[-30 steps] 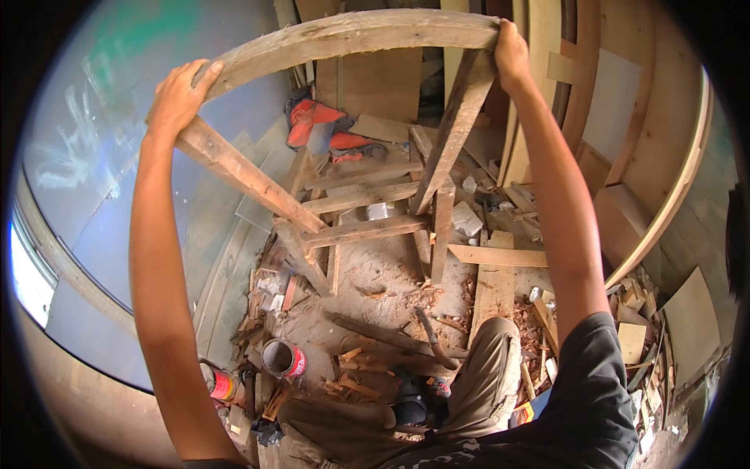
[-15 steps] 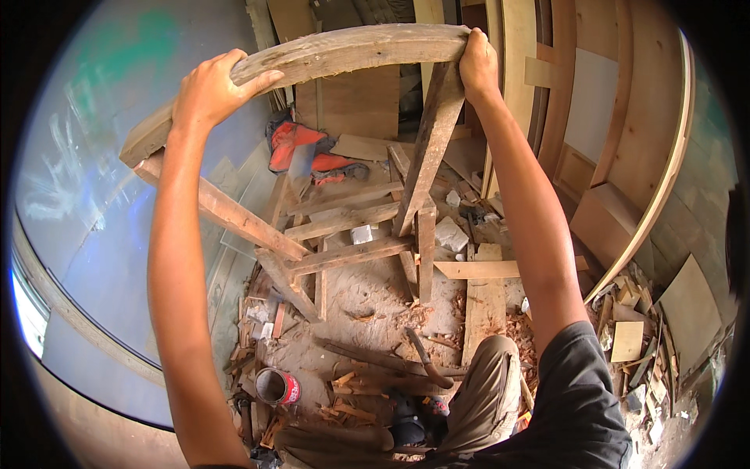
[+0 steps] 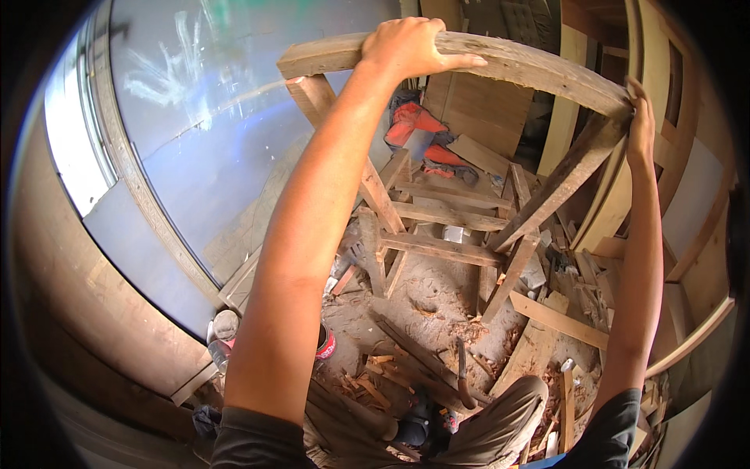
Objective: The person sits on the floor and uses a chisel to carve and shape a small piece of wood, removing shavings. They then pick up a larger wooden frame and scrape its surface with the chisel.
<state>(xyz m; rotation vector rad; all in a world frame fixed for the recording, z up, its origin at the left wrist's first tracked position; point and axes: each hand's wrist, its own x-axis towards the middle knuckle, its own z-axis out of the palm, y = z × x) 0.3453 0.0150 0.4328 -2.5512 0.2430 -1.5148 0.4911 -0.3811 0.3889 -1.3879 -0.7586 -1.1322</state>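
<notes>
Across the top of a wooden frame lies a thick, weathered wooden beam. My left hand wraps over the beam left of its middle, thumb along the near face. At the beam's right end my right hand lies against the end face, fingers stretched upward and not wrapped round it. A slanting post meets the beam just beside that hand. Another post rises to the beam's left end, partly hidden behind my left forearm.
Orange and dark cloth lies beyond the frame. Below are a red can, a curved dark tool handle, wood scraps and shavings. A painted grey panel stands at left, and tall wooden boards at right.
The view has swung left, so the beam and frame appear farther right. My right hand's fingers have gone from gripping the beam's end to lying straighter against it. My left hand keeps its hold.
</notes>
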